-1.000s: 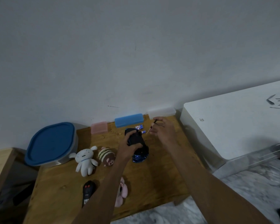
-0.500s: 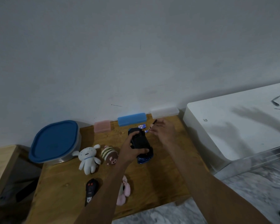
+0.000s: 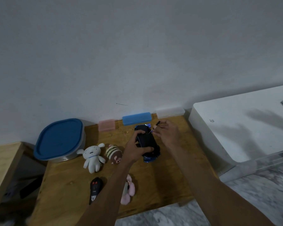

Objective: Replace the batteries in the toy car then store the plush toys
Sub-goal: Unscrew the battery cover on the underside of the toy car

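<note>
The left hand [image 3: 134,150] is gripping the upturned toy car [image 3: 147,143] on the wooden table [image 3: 69,181], its long axis running away from the person, while the right hand [image 3: 167,132] is pinching a small screwdriver [image 3: 154,126] angled down at the car's far end.

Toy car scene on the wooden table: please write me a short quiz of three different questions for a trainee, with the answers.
1. True or false: the left hand grips the toy car, which lies with its dark underside up.
2. Multiple choice: what does the right hand pinch? A) a battery B) a small screwdriver C) the remote control
3. Fill in: the white plush lies right in front of the container with the ____ lid.

Key:
1. True.
2. B; its tip points at the car's underside.
3. Blue. The striped plush lies beside the white one; the pink plush is partly hidden by the left forearm.
</note>
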